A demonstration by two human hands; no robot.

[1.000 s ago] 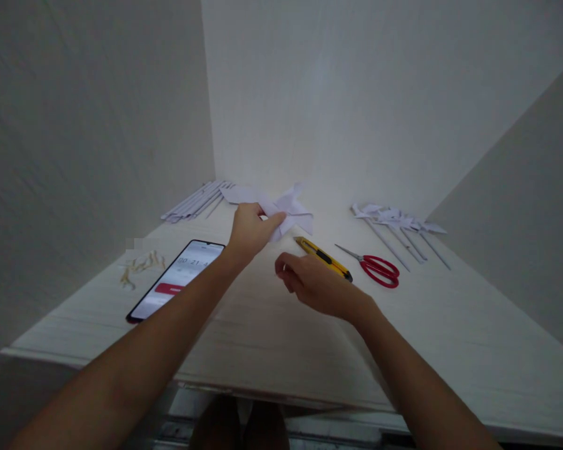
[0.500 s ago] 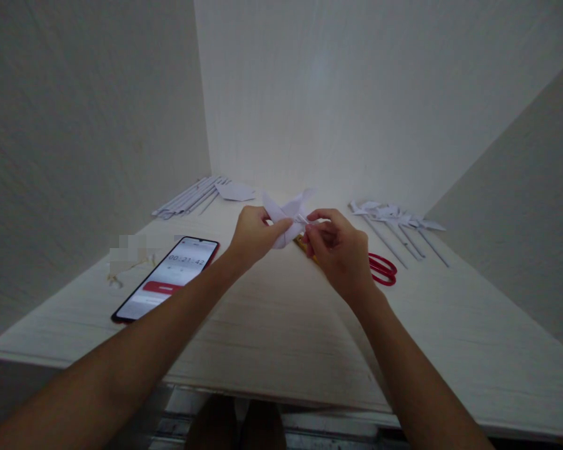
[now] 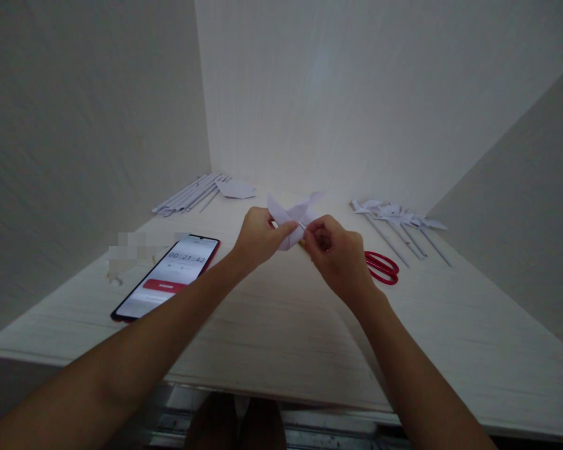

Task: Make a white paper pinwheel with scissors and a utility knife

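Observation:
A folded white paper piece (image 3: 294, 211) is held up above the middle of the white table (image 3: 272, 325). My left hand (image 3: 259, 236) is closed round its left side. My right hand (image 3: 335, 256) pinches its centre from the right, fingers pressed together. Whether a small pin or stick sits under those fingertips I cannot make out. Both hands touch each other at the paper. A yellow knife is almost wholly hidden behind my right hand.
A phone (image 3: 169, 277) with a lit timer screen lies at the left. Several rolled white paper sticks (image 3: 190, 199) and a paper square (image 3: 237, 189) lie at the back left. Red scissors (image 3: 381, 267) and several finished paper pinwheels (image 3: 398, 220) lie at the right. White walls enclose the table.
My left hand lifted the paper off the table and brought it toward me. My right hand rose from the table and closed on the paper's centre, covering the yellow knife.

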